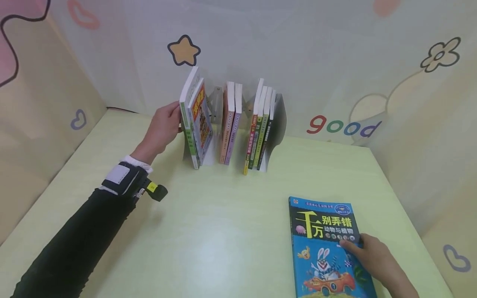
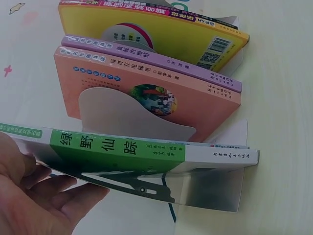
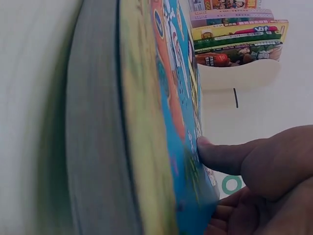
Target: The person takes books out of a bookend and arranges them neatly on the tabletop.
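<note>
My right hand (image 1: 381, 258) grips a blue children's book (image 1: 324, 248) by its right edge, thumb on the front cover and fingers behind. The cover faces up, with a rabbit in an orange car; the right wrist view shows the book's pages (image 3: 95, 122) edge-on. At the back left, my left hand (image 1: 162, 128) touches the outer side of a green-and-white book (image 2: 117, 152) standing upright in a bookend rack. Loosely bent fingers (image 2: 80, 203) lie beside the grey metal bookend (image 2: 210, 191); the left thumb is not clearly visible.
Right of the green-and-white book stands a book with an orange-and-red cover (image 1: 201, 120). Further along are an orange book (image 1: 226, 136), a purple book (image 1: 234, 132) and several thin books (image 1: 261, 132) against a grey end plate (image 1: 277, 124). Gaps separate the groups. Printed walls enclose the pale table (image 1: 208, 231).
</note>
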The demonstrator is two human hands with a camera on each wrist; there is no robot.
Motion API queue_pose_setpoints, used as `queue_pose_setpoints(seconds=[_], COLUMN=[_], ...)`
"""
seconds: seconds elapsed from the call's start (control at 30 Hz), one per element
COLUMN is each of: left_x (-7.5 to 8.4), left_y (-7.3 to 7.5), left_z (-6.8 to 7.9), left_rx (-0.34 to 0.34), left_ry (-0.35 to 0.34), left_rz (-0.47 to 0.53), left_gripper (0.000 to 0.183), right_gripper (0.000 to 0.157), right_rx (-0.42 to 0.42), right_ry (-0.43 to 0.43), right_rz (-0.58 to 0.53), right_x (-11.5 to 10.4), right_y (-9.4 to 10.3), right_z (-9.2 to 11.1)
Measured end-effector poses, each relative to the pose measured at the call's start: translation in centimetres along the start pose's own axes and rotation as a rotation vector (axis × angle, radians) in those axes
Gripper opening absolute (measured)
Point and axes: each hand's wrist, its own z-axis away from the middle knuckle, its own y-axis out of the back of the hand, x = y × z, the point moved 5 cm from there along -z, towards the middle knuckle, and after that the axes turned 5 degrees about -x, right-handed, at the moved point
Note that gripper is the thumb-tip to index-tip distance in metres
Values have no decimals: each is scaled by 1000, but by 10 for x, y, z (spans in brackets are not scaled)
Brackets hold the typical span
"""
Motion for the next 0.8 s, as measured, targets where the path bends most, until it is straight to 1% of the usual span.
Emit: queue_pose_setpoints(seconds=[0.1,0.2,0.33,0.4,0.53,0.63,0.8], left_x=[1,0,-1,-2,-3,-3,-1], left_y=[-1,0,-2,-2,-3,-2,-2], left_z=[0,0,1,1,0,0,-2], left_rx=[-1,6,4,2,3,6,10], left_ry=[12,21,26,27,27,23,-11], left_rz=[-12,-19,4,17,28,29,40], left_gripper=[49,49,49,48,47,48,46], right_gripper=[95,93,93,93,88,86,86], right_rx=[31,61,76,82,99,98,98], right_ry=[8,23,9,3,1,-3,-18], right_rz=[58,89,135,177,244,252,249], right_x=[-3,-7,-7,-8,-10,-10,-10], right_y=[3,5,5,5,4,4,5], right_z=[3,6,8,7,7,7,7])
